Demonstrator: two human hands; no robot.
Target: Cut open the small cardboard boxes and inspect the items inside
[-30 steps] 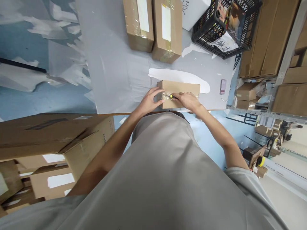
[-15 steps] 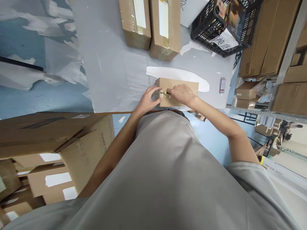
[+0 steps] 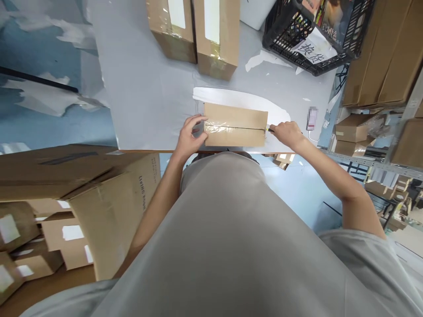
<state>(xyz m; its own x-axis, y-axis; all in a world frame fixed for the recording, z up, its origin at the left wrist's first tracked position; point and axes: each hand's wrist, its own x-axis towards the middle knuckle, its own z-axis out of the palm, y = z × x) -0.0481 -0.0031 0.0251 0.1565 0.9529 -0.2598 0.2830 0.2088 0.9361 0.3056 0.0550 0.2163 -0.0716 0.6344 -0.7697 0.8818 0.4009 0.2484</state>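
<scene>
A small cardboard box lies at the table's near edge, with clear tape over its lengthwise seam. The seam shows as a dark line from end to end. My left hand grips the box's left end, thumb and fingers against its edge. Just past the right end, my right hand is closed around a utility knife. Only a bit of its black and yellow front shows, its tip at the seam's right end; the rest is hidden in the fist.
Two taped cartons stand at the back of the grey table. A black plastic crate with magazines is at the back right. White paper lies behind the box, and a phone with a cable on the right. Large open carton at lower left.
My right hand has drawn the knife rightward along the seam, from near the left end to the right end. My left hand stays at the box's left end.
</scene>
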